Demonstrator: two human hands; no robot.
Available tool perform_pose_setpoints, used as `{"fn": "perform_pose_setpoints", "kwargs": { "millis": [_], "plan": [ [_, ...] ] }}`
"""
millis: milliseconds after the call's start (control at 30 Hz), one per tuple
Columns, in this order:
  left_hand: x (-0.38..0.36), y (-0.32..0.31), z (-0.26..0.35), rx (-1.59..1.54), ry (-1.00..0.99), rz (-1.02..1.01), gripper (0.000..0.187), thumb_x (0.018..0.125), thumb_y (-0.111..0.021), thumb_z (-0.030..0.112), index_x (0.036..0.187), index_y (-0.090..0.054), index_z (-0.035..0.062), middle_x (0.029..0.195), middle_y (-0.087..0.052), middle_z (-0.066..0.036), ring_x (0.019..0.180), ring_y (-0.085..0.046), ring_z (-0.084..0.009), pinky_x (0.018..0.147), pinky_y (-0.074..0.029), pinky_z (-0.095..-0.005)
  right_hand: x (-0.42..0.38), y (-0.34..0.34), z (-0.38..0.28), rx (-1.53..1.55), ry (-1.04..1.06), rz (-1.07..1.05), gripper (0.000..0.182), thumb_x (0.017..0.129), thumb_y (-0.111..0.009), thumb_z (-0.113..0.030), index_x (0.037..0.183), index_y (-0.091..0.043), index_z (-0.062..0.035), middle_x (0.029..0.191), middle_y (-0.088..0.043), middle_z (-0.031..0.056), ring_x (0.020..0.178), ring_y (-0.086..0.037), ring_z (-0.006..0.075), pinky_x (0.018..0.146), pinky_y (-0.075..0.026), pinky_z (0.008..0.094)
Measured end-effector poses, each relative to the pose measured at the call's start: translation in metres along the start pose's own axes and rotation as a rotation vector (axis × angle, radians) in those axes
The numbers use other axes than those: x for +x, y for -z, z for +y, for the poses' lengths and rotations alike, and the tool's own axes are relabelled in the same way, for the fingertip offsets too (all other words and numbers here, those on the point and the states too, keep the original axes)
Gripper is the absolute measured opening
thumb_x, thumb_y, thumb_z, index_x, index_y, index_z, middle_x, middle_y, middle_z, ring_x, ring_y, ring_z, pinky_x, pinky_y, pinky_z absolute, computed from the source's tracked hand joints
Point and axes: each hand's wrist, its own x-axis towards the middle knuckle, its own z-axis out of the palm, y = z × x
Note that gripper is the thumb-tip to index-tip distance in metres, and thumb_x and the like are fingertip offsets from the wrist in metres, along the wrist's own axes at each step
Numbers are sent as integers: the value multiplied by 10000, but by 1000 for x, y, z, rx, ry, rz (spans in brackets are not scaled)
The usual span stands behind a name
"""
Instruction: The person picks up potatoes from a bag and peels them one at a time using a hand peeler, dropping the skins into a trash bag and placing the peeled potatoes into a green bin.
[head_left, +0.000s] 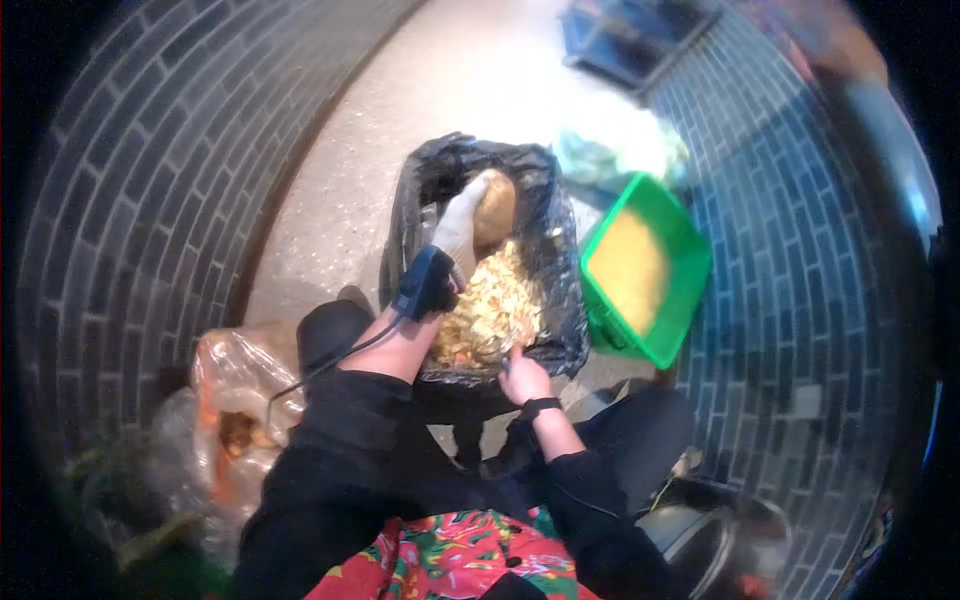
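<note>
My left hand (458, 228), in a pale grey glove, grips a large brown potato (495, 210) over the far half of a bin lined with a black plastic bag (565, 300). A dark device with a cable is strapped to that wrist. Pale peelings (492, 305) heap up below the potato. My right hand (526, 380), bare with a black wristband, is closed at the near rim of the bin, low beside the peelings. A small dark-handled tool shows in its fingers; blur hides its exact kind.
Right of the bin stands a green tub (690, 285) with yellowish contents. Clear plastic bags (240, 375) lie on the left, one holding brown items. A metal pot (690, 545) is at lower right, a dark crate (630, 40) farther off. Brick-patterned walls (150, 200) flank both sides.
</note>
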Motion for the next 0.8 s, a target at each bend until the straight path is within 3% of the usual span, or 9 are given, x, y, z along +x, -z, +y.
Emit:
{"fn": "perform_pose_setpoints", "kwargs": {
  "millis": [333,433,500,533,600,633,700,767,800],
  "plan": [
    [12,17,9,52,-135,-69,392,908,-578,470,1143,-628,160,965,-644,-10,819,-607,-135,654,-485,-275,12,-14,13,-173,-19,-182,375,871,-543,-291,1072,-594,22,950,-674,272,918,-660,409,818,-516,494],
    [24,28,1,-60,-218,-65,371,917,-569,465,1098,-621,145,917,-643,-40,773,-615,-149,634,-510,-297,10,-11,16,-205,21,-279,366,857,-562,-289,1049,-632,15,973,-673,268,940,-654,406,837,-511,479],
    [15,28,-6,-53,-186,-101,361,917,-563,453,1082,-624,137,905,-645,-48,752,-619,-154,618,-520,-307,3,-4,22,-18,67,-252,374,864,-580,-319,1035,-652,6,984,-674,258,947,-649,409,847,-509,457],
    [7,26,-4,-67,-153,-118,351,917,-558,440,1066,-627,130,893,-647,-56,730,-624,-158,602,-529,-317,1,3,20,94,43,-13,386,882,-591,-327,1115,-632,-22,1022,-665,254,969,-644,402,858,-504,438],
    [-9,20,-1,-92,-50,-131,347,918,-545,426,1066,-626,123,882,-646,-59,714,-625,-165,585,-532,-324,-4,44,24,287,101,111,365,909,-614,-228,1208,-572,-23,1098,-652,224,1026,-642,338,868,-499,397],
    [-17,17,-3,-121,55,-142,342,919,-531,412,1066,-624,117,872,-646,-63,697,-627,-172,568,-535,-330,-3,56,29,458,174,219,413,912,-610,-266,1262,-567,-50,1151,-644,222,1062,-636,341,908,-495,397],
    [-18,20,-23,-77,-42,-268,351,941,-444,396,991,-631,104,845,-648,-62,737,-635,-184,659,-546,-307,-8,75,26,823,98,362,373,952,-570,-219,1277,-552,-35,1188,-647,152,1078,-617,230,935,-469,348],
    [-26,25,-39,21,-16,-404,362,946,-431,395,972,-641,101,857,-657,-63,764,-639,-185,705,-543,-307,-25,88,17,984,56,498,366,975,-534,-200,1300,-518,-33,1205,-633,131,1075,-605,208,934,-460,327],
    [-25,21,-50,-40,153,-274,376,948,-442,411,1010,-648,103,897,-673,-72,787,-644,-186,713,-543,-324,-42,100,5,1052,23,462,375,988,-500,-180,1328,-473,-23,1244,-607,119,1104,-583,197,954,-446,313]
  ]
}}
